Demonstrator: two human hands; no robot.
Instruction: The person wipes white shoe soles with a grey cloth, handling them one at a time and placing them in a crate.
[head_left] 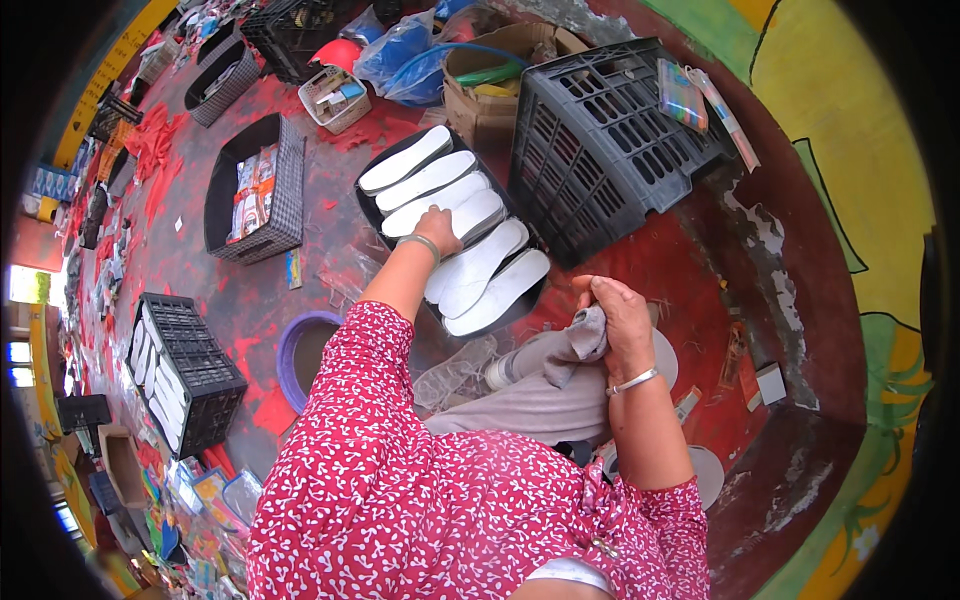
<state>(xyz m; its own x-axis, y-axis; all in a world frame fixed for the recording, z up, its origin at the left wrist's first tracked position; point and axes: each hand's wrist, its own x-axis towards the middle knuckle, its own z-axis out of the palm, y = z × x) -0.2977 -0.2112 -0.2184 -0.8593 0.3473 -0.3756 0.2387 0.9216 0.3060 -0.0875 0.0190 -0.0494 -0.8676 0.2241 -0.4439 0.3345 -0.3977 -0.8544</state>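
1. Closest in, it's the red-and-white patterned top [390, 490], and just beyond it the grey trousers [520, 408], with one leg bent.
2. Here's the right hand [622, 318], raised over the lap, fingers curled and a bracelet at the wrist. A bunched grey cloth [588, 335] sits right against it; whether the fingers are clamped on it, I cannot tell.
3. Out ahead goes the left hand [440, 230], palm down, fingers loosely bent on the white soles [480, 270], about midway along the row. The fingertips are hard to make out, so I cannot tell if they have hold of one.
4. Those soles lie side by side, slightly overlapping, in a black bin [369, 210] on the floor, straight in front.
5. Off to the left, a purple basin [287, 365] stands near the left forearm, and past it a black crate [215, 370] holds more white pieces.
6. Just beside the bin, on its right, looms a big grey crate [585, 185], packets [683, 95] on top.
7. Farther back: a checked basket [282, 225] of packages, then a cardboard box [470, 108] beside blue bundles [405, 55] in clear plastic.
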